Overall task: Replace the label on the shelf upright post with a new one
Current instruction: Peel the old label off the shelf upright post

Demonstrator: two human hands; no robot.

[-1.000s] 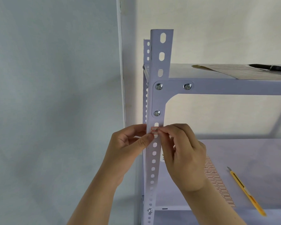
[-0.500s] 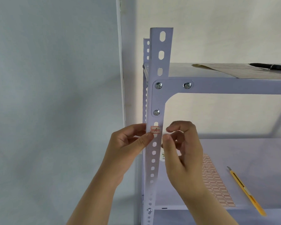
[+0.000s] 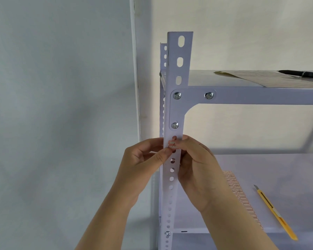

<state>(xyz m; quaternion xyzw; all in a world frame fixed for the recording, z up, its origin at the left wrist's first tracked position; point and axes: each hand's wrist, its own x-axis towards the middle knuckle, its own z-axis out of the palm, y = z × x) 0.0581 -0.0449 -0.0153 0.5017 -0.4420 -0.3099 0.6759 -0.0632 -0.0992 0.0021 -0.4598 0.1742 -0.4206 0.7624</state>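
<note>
On the upright post, label between left hand and right hand — fingertips touching it

On the lower shelf board I see a yellow utility knife lying at a slant, its blade end pointing away from me. On the top shelf a black pen rests on a flat brown sheet. Behind everything stands a pale wall.

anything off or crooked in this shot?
Nothing stands out. The label sits roughly square on the upright post, partly covered by both thumbs. The utility knife and label sheet lie flat on the shelf.
</note>
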